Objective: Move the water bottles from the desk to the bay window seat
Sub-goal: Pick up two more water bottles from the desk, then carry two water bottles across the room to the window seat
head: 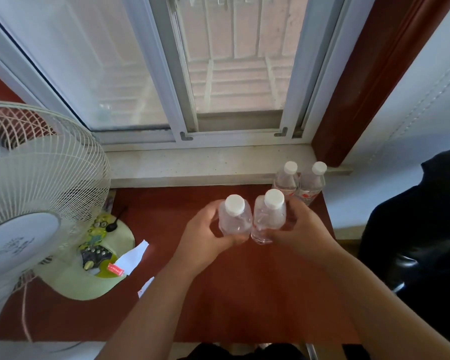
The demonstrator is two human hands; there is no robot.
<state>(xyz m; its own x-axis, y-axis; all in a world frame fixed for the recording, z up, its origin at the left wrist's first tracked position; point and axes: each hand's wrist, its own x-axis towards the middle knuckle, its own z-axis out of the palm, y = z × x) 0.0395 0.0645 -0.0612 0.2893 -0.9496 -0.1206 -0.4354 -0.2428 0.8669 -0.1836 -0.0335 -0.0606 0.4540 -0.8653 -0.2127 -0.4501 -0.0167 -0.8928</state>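
The left hand is wrapped around a clear water bottle with a white cap, fingers curled about its body. The right hand grips a second bottle the same way, and the two bottles stand upright, touching side by side, above the middle of the red-brown desk; whether their bases rest on the desk cannot be told. At about one o'clock from the hands, two more capped bottles stand upright together at the far right corner of the desk, right against the front edge of the pale stone window seat. The seat runs along twelve o'clock beneath a sliding window. At nine o'clock a white fan stands on a pale green base carrying a cartoon sticker and control knobs. A white slip of paper lies on the desk just beside that base. A dark chair stands at three o'clock, beside the desk.
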